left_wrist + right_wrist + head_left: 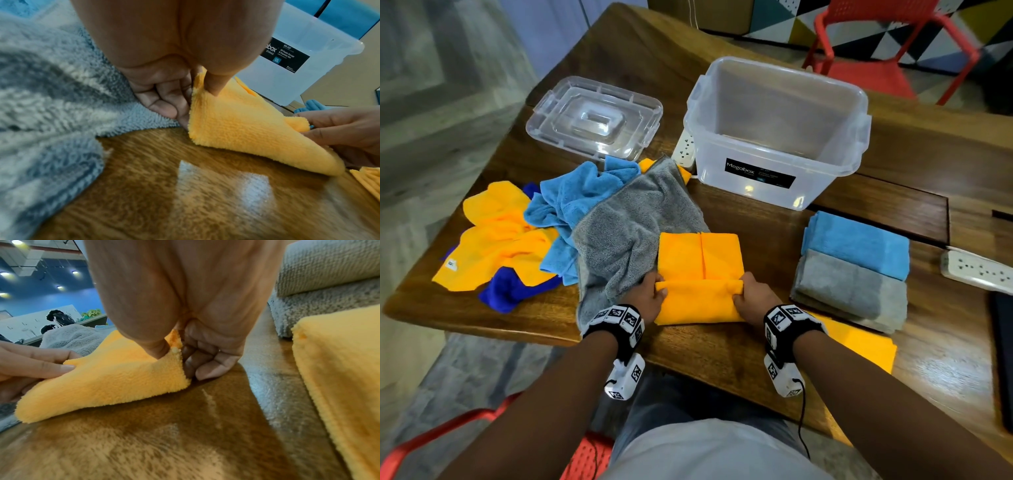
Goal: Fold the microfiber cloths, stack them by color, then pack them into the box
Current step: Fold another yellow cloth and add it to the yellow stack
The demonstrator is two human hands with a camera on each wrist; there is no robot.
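An orange microfiber cloth lies partly folded at the near edge of the table, its two sides meeting in a seam down the middle and its near end lifted and turned over. To its left sprawls an unfolded grey cloth, overlapping a crumpled heap of light blue cloths, orange cloths and dark blue cloths. On the right sit a folded blue stack, a folded grey stack and one folded orange cloth. The clear Megabox box stands open behind.
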